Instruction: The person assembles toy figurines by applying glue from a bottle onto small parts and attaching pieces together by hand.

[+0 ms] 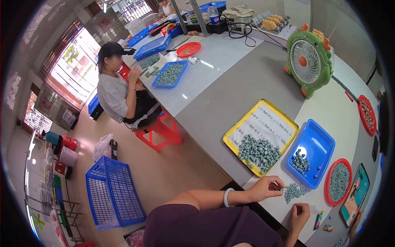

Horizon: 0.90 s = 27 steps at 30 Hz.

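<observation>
My left hand (266, 189), with a pale bangle at the wrist, is closed in a pinch at the left edge of a small heap of grey-green pieces (293, 192). A tiny pale bit shows at its fingertips, too small to name. Just below the heap, my right hand (299, 217) has its fingers curled together, and whatever they hold is hidden. Beyond my left hand lies a yellow-rimmed tray (231, 136) with many larger grey-green pieces (259, 153) on a white sheet. Beside it, a blue tray (319, 142) contains a smaller cluster of dark grey-green pieces (300, 162).
Right of the blue tray are a red round tray (349, 168) of small grey-green pieces and a phone or tablet (355, 195). A green fan (306, 61) stands farther back. Across the table a person (117, 88) sits beside another blue tray (181, 66).
</observation>
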Motion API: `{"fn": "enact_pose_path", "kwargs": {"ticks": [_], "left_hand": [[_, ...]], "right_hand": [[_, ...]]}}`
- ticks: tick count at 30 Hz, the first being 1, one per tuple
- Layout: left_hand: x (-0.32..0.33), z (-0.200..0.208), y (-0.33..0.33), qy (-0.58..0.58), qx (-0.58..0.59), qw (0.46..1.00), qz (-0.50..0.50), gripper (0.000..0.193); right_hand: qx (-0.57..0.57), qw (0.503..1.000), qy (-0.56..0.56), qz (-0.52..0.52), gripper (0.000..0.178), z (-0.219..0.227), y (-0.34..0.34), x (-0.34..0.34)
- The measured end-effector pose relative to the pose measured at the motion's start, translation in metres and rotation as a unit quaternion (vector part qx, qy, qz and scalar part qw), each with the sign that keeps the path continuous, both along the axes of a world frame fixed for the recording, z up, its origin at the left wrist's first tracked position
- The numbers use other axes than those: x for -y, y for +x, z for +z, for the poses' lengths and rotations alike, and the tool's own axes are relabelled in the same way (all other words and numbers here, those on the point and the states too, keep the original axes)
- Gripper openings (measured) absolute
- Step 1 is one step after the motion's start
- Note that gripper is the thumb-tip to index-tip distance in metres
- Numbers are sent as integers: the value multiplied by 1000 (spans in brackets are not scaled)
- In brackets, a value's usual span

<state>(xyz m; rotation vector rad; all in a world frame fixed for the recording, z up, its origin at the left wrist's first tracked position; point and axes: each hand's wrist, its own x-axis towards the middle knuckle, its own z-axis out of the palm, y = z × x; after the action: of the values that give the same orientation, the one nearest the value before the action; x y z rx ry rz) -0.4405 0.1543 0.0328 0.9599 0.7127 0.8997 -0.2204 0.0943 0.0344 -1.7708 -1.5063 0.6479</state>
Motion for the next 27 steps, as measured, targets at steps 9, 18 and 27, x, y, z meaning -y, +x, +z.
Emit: {"fn": "enact_pose_path", "kwargs": {"ticks": [9, 18, 27], "left_hand": [[-2, 4, -1, 32, -15, 999, 28, 20], [-4, 5, -3, 2, -34, 999, -1, 20], [3, 15, -1, -9, -44, 999, -9, 21]], "right_hand": [[24, 999, 15, 17, 8, 1, -1, -3], [51, 997, 40, 33, 6, 5, -3, -6], [46, 998, 14, 51, 11, 7, 3, -5]]}}
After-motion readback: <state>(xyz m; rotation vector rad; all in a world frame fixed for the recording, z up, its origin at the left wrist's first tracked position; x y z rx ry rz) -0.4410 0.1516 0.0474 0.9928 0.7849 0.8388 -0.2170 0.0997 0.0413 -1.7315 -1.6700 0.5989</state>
